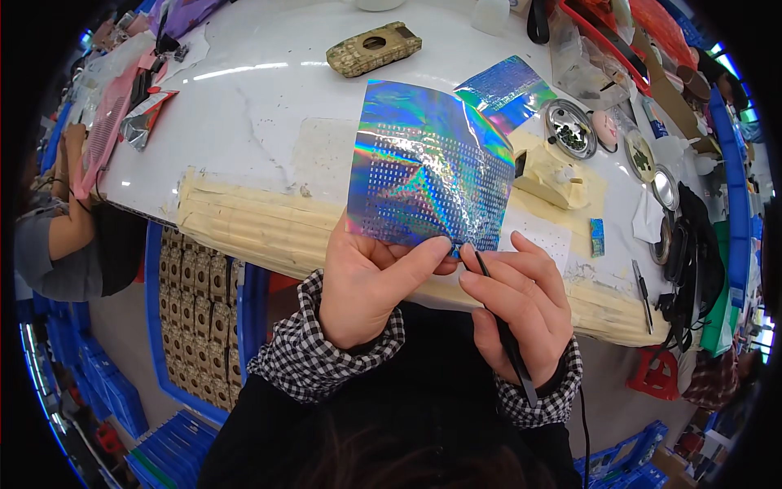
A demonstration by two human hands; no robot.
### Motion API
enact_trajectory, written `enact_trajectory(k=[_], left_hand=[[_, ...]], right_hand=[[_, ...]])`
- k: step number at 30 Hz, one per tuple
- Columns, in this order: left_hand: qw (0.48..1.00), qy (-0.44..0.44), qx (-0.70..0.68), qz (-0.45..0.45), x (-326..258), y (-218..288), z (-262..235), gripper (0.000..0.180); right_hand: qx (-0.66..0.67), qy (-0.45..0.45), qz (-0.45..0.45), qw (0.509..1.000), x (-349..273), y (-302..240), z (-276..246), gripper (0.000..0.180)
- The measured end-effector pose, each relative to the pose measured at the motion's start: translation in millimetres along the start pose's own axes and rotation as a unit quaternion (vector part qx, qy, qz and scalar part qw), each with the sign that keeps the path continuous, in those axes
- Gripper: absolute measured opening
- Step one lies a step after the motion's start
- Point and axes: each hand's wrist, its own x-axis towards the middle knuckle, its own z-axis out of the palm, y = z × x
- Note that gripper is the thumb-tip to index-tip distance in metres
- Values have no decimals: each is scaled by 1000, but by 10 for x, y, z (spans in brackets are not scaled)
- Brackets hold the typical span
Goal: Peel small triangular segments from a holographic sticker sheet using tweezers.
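A shiny holographic sticker sheet point(432, 167), covered with rows of small marks, is pinched at its lower edge by my left hand point(366, 285), thumb on top. Close beside that thumb, my right hand point(525, 306) is closed around slim black tweezers point(511, 350). The tweezers' tip points up toward the sheet's lower edge, where my right fingertips also meet it. Whether the tip grips a sticker is too small to tell. Beyond the sheet lies a camouflage-patterned plastic shell point(374, 49) with a round hole. A second holographic sheet point(505, 90) rests behind on the right.
Round metal tins point(570, 129) with small dark parts stand at the right, near a tape-covered block point(546, 179). A pen-like tool point(643, 295) lies by the table's right edge. Below left, a blue crate point(155, 326) holds several camouflage shells. Another person point(69, 236) sits at far left.
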Motion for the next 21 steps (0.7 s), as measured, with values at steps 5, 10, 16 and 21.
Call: enact_trajectory(k=[5,10,16,21], left_hand=[[1000,2,-11,-6,-12,9,4,30],[1000,-5,-13,-6,-6,21,6,27],[1000,-10,-9,-13,-4,29,-10,27],[1000,-5,-5,-26,-6,44,-4,27]], right_hand=[[14,12,-8,1000,-33,25,31,31],[19,14,-13,1000,-44,52,50,30],[25,16,-10,1000,-55,42,52,30],[24,13,-7,1000,-58,27,32,30]])
